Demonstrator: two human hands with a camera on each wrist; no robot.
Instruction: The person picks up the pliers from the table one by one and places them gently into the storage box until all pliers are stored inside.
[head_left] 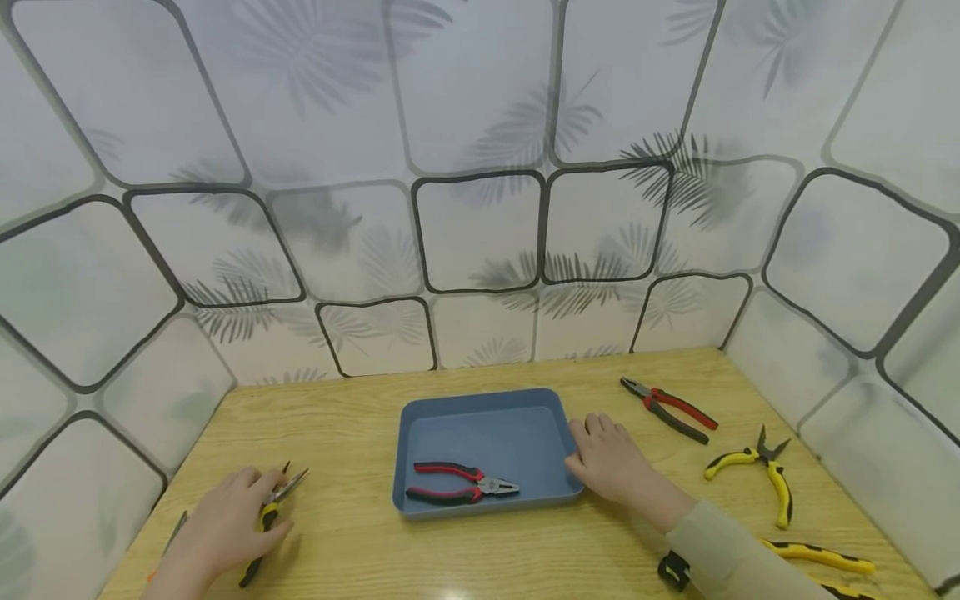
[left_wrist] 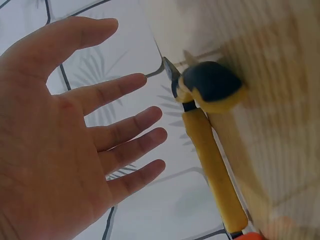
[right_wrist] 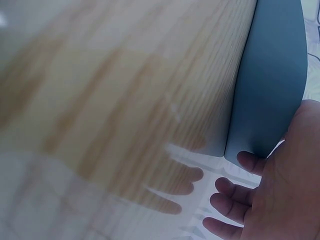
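Observation:
My left hand (head_left: 232, 521) hovers over pliers with yellow-and-black handles (head_left: 268, 517) at the table's left; their pointed jaws stick out past my fingers. In the left wrist view its fingers are spread and nearly straight, apart from the yellow handle (left_wrist: 212, 165). My right hand (head_left: 611, 462) holds the right side of a shallow blue tray (head_left: 480, 404), thumb over the rim and a fingertip against the outer wall (right_wrist: 265, 85). The other fingers hang loosely bent outside it. Inside the tray lie combination pliers (head_left: 468, 483) with red-and-black handles.
On the right lie red-and-black pliers (head_left: 667, 408), spread yellow-handled pliers (head_left: 783, 487) and another yellow-and-black handled tool (head_left: 817, 554), partly behind my sleeve. A tool tip (head_left: 176, 529) and something orange show beside my left wrist. Patterned walls (head_left: 480, 233) border the wooden table (head_left: 337, 450).

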